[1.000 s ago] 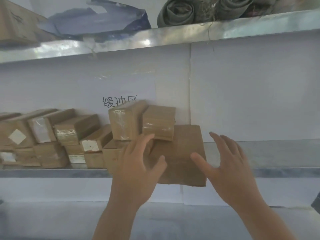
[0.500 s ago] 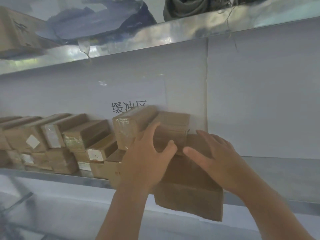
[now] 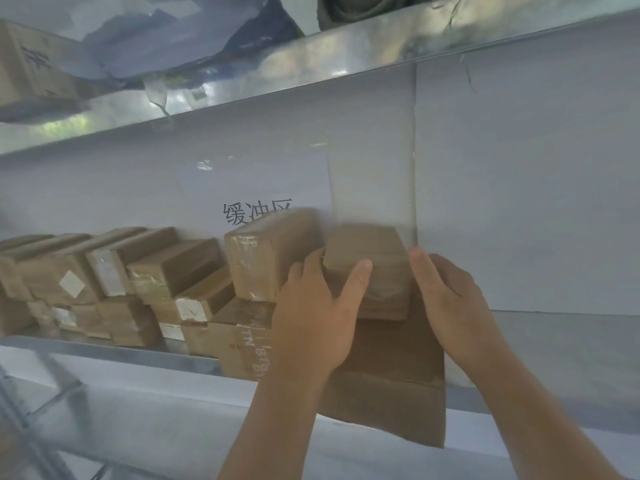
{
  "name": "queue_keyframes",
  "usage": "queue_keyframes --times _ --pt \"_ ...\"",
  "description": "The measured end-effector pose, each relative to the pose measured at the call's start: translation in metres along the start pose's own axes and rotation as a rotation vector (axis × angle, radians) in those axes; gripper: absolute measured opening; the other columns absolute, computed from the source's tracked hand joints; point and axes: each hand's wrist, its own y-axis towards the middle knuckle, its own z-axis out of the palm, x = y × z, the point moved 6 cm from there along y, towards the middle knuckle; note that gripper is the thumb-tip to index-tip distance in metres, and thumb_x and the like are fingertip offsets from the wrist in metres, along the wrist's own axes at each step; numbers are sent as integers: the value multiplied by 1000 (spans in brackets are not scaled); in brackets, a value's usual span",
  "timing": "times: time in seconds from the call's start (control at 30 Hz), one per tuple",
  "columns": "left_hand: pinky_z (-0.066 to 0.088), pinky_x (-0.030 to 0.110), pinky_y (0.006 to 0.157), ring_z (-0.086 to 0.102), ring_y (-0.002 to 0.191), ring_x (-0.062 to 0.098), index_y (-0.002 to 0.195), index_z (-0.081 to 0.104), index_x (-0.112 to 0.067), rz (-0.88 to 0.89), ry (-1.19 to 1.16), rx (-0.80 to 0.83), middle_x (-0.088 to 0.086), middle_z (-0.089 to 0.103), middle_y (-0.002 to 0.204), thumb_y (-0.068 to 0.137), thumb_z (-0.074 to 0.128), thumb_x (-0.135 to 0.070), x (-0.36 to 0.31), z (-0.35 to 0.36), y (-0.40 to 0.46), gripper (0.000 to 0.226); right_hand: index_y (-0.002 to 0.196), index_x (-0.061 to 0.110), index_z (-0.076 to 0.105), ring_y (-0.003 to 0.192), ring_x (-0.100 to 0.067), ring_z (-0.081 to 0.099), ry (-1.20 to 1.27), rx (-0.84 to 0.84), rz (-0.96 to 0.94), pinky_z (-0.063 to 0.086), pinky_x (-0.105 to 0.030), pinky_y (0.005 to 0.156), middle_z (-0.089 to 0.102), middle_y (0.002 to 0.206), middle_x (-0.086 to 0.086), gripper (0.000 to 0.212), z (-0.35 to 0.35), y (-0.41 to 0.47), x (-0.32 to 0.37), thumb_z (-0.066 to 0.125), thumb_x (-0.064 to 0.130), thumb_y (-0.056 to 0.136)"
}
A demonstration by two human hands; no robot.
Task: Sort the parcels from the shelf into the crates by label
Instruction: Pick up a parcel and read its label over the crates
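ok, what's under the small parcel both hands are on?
The small parcel, gripped by the left hand and right hand, sits on a large flat box that overhangs the shelf edge. Their contact area and the box's rear are hidden.

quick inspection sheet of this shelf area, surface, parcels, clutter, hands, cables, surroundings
surface: metal shelf, parcels stacked along its left part
job's things: small brown parcel gripped between both hands, resting on a large flat parcel that overhangs the shelf edge; taped parcel stack to the left; crates not in view
clutter: crumpled plastic sheet on the upper shelf
hands: left hand and right hand grip the small parcel's sides
cables: nothing seen
surroundings: white back wall with printed characters
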Motion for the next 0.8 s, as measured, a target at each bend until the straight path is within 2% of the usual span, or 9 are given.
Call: queue_keyframes --times 0.1,0.2,0.3,0.37,0.43,0.53,0.63,0.7,0.8 --pt "45 35 91 59 114 12 133 43 -46 24 -80 13 -21 58 117 87 37 -84 -6 0 -7 61 94 19 71 78 -2 68 45 -68 21 51 -25 69 74 86 6 49 -12 -7 0 46 60 102" --pt "46 31 85 61 102 0 129 41 -51 28 -178 57 -27 63 107 89 46 -76 -12 -1 -16 48 90 21 68 74 -3 66 59 -106 -17 46 -11 62 72 80 9 35 -22 -19 5 54 50 102" --pt "49 18 78 60 94 -17 125 39 -56 39 -332 133 -35 62 103 91 60 -61 -20 -2 -29 40 106 25 67 78 -13 65 95 -169 -35 43 -5 58 71 87 -3 15 -34 -37 10 59 37 102" --pt "52 13 75 58 97 -20 130 41 -55 66 -404 171 -35 60 109 91 69 -48 -25 -3 -37 49 124 31 63 81 -10 66 114 -188 -30 44 -4 60 72 94 -4 23 -40 -49 12 59 30 102" --pt "59 21 85 58 103 -16 139 39 -55 111 -441 187 -33 56 118 87 74 -42 -30 -4 -46 64 137 35 58 89 -2 67 106 -191 -45 47 -6 67 71 105 3 36 -45 -65 17 58 24 102" --pt "60 36 93 56 114 -8 145 35 -58 216 -458 141 -34 49 125 79 75 -38 -41 -9 -64 80 141 35 58 111 -13 69 62 -211 -109 54 -25 85 71 120 6 44 -54 -90 24 55 13 102" --pt "59 29 92 57 113 -6 149 33 -54 303 -540 143 -32 45 126 81 78 -20 -52 -7 -86 88 141 32 58 119 -14 66 2 -250 -145 54 -16 81 68 128 8 50 -66 -119 31 51 4 101" --pt "59 26 92 57 116 -5 146 30 -59 345 -597 151 -29 47 128 81 79 -14 -58 -2 -99 93 142 32 57 124 -9 63 -34 -289 -161 54 -13 83 67 131 11 53 -77 -141 36 52 1 100" --pt "56 23 94 56 123 -1 135 27 -69 389 -719 195 -32 48 129 83 75 -3 -70 9 -122 96 143 35 54 129 -1 57 -96 -371 -163 55 -36 100 66 130 20 58 -100 -176 36 56 -2 99"
